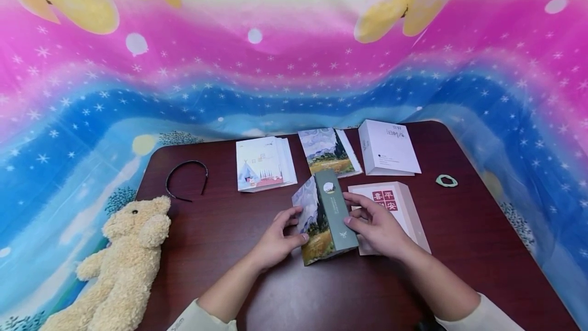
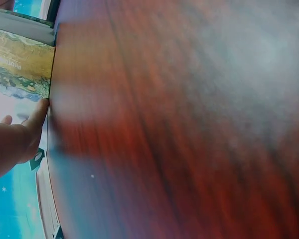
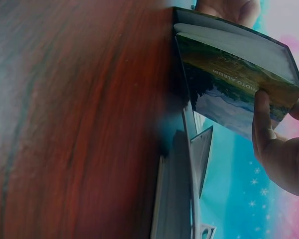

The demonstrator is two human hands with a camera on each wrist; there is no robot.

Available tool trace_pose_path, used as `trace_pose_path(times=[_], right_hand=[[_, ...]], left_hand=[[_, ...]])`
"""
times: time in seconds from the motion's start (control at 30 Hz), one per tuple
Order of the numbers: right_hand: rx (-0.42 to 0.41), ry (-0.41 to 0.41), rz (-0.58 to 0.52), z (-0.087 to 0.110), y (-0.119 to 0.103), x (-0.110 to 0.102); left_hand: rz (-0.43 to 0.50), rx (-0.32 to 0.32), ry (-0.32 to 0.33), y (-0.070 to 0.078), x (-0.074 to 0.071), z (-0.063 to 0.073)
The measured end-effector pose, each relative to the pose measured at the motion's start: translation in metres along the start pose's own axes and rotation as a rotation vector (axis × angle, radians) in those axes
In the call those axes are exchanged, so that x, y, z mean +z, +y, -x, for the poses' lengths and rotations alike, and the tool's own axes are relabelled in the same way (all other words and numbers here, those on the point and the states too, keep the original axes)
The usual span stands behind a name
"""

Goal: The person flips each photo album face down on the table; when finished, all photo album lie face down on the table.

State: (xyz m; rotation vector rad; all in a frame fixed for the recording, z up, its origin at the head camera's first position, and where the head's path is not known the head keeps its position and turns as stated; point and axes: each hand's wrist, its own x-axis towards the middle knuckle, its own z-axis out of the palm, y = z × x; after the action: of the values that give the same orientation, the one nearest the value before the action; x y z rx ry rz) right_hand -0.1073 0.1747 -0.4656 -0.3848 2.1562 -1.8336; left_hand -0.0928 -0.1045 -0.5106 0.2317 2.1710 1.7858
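A photo album [image 1: 339,216] with a painted landscape cover and a green spine stands tilted between my two hands, over the near middle of the table. My left hand [image 1: 274,240] holds its left side, thumb near the front and fingers farther back. At the spine side, my right hand [image 1: 380,226] grips it with curled fingers and thumb. In the right wrist view, a finger of the right hand [image 3: 284,159] lies on the cover, and the white page edges show. Close beside and partly behind it lies a white album with red character squares [image 1: 385,201].
Along the back of the dark table [image 1: 206,229] are a white album with a tent picture [image 1: 259,167], a second landscape album [image 1: 323,152] and a white upright album [image 1: 390,149]. A headband [image 1: 167,180] and a plush toy [image 1: 133,249] are left, a green hair tie [image 1: 446,181] right.
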Motion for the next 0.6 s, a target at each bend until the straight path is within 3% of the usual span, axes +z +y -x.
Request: trace_pose_path(times=[0.6], right_hand=[[0.060,0.001,0.018,0.0013,0.0104,-0.0106]], left_hand=[[-0.016,-0.029,0.004,-0.0009,-0.0030,0.0021]])
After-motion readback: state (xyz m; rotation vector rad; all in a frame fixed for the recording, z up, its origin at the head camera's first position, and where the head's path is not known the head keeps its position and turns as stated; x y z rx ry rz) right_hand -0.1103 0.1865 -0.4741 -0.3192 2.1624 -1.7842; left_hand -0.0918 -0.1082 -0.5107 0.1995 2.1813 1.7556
